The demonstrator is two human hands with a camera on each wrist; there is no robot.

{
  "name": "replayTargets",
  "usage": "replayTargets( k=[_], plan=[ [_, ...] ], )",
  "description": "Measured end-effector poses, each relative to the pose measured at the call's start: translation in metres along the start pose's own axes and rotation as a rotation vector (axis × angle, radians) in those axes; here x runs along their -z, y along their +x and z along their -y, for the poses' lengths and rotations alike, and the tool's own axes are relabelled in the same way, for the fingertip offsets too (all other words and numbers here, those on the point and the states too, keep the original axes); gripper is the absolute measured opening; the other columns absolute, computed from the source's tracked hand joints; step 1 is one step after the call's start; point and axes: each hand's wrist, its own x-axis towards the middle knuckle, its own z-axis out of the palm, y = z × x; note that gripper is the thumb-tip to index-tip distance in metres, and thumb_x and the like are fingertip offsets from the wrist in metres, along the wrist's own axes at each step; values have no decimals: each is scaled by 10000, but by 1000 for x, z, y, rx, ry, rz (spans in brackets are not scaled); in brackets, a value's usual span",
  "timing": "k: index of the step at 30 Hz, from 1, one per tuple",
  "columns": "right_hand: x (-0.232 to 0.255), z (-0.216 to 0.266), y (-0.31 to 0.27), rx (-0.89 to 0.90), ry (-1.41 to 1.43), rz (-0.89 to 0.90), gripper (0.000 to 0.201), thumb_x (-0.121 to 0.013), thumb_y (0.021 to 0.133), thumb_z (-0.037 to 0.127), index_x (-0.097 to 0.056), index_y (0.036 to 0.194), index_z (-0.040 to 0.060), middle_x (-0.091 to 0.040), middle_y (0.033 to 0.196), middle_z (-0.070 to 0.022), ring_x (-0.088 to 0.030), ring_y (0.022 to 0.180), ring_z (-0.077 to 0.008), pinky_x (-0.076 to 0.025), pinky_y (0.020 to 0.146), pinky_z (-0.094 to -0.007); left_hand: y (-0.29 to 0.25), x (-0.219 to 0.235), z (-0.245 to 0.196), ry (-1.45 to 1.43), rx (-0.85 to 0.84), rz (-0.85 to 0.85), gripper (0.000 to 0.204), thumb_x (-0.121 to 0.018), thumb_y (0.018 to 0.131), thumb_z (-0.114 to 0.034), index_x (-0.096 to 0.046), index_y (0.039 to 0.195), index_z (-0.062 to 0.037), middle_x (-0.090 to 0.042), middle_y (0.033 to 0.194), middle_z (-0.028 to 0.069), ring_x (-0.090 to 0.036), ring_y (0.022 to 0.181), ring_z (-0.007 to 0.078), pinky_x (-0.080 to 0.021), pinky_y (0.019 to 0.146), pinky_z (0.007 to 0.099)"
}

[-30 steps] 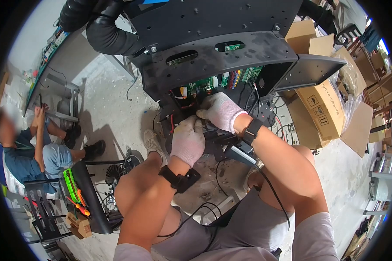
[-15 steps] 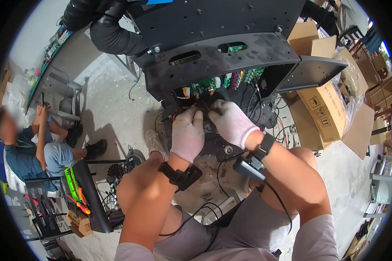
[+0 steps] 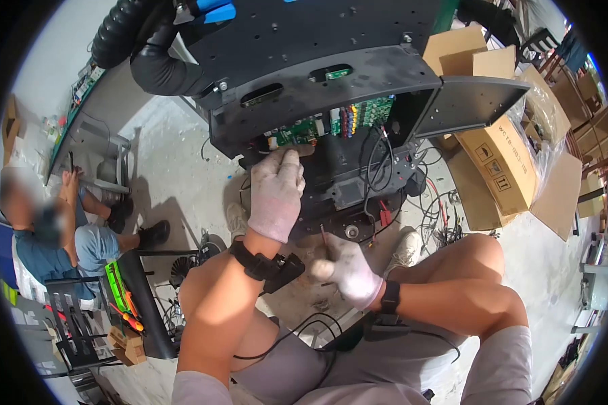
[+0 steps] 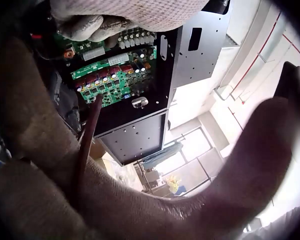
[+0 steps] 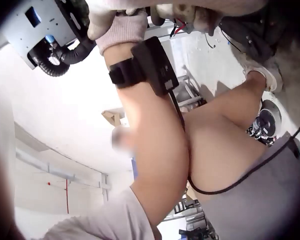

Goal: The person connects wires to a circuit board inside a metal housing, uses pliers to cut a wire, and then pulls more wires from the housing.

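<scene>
My left hand, in a pale knit glove, reaches to the front of a black cabinet. Its fingers bend beside the lower edge of a green circuit board; I cannot tell whether they hold anything. Lower and to the right, nearer my knees, the gloved right hand grips a thin reddish rod. That rod crosses large, dark gloved fingers in the left wrist view, with more circuit boards behind. The right wrist view shows glove parts at its top edge.
Loose black cables hang from the cabinet's right side. Its panel door stands out to the right, near an opened cardboard box. A seated person is at left, beside a stand with a green tool.
My right hand has drawn back from the cabinet toward my knees, and a thin reddish rod now shows in it. The left hand has moved up toward the circuit board.
</scene>
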Motion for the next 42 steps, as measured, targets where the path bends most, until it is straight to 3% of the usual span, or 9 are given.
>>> replayTargets(
  k=[13, 16, 18, 23, 32, 36, 38, 40, 42],
  plan=[
    [-10, 37, -17, 41, 40, 27, 391, -804, 868, 216, -658, 1114, -52, -671, 908, -32, -555, 834, -74, -499, 747, -260, 17, -36, -28, 285, -298, -43, 263, -528, 1068, -210, -686, 1063, 1, -429, 697, -48, -390, 555, 44, -329, 485, 213],
    [-12, 45, -19, 64, 23, 16, 357, -789, 883, 191, -657, 1113, -49, -678, 904, -32, -569, 824, -76, -504, 743, -256, 17, -37, -34, 607, -336, -41, 240, -518, 1023, -133, -705, 1084, 5, -695, 868, 94, -617, 696, 160, -528, 735, 290],
    [-15, 46, -19, 50, 76, 11, 352, -787, 885, 184, -656, 1115, -49, -674, 893, -26, -566, 808, -75, -501, 732, -252, 23, -42, -33, 901, -904, -42, 239, -507, 1047, -153, -718, 1065, -43, -656, 789, 97, -659, 701, 224, -497, 613, 322],
    [-12, 14, -2, 123, 43, 10, 368, -802, 875, 200, -648, 1099, -48, -603, 820, 8, -510, 743, -77, -463, 668, -261, 8, -46, -49, 1354, -1043, 198, 214, -514, 1051, -189, -693, 1060, -71, -704, 904, 144, -695, 856, 350, -548, 739, 407],
    [-9, 4, 11, 213, -82, 106, 438, -794, 881, 266, -659, 1149, -53, -656, 878, -40, -566, 802, -103, -482, 709, -285, -8, -22, -38, 712, -602, -92, 277, -487, 1059, -175, -700, 1043, 2, -514, 654, 16, -475, 579, 95, -417, 565, 275],
    [-4, 39, 6, -44, -141, -28, 442, -707, 944, 310, -660, 1143, -82, -684, 829, -116, -625, 795, -188, -508, 760, -341, -25, -5, -22, 835, -469, -209, 253, -492, 1033, -149, -701, 1030, -6, -643, 747, 106, -595, 648, 198, -486, 641, 337],
    [13, 3, 33, 126, -198, -368, 430, -590, 998, 323, -660, 1093, -91, -673, 765, -186, -647, 763, -297, -513, 773, -394, -24, 4, -3, 798, -443, -207, 259, -485, 1034, -150, -704, 1038, -12, -633, 735, 106, -594, 645, 195, -482, 641, 340],
    [27, 6, 44, 200, -319, -415, 331, -517, 1004, 250, -666, 1009, -45, -658, 809, -264, -663, 804, -420, -513, 756, -435, -22, 12, 16, 749, -247, -151, 261, -481, 1033, -146, -709, 1049, -19, -671, 777, 119, -648, 704, 239, -506, 689, 361],
    [24, 34, 46, 279, -589, -430, 276, -543, 987, 209, -661, 972, -40, -646, 819, -292, -673, 816, -444, -522, 739, -431, -20, 12, 32, 715, -388, -159, 253, -483, 1026, -131, -711, 1048, -24, -714, 852, 151, -696, 810, 310, -529, 767, 396]
  ],
)
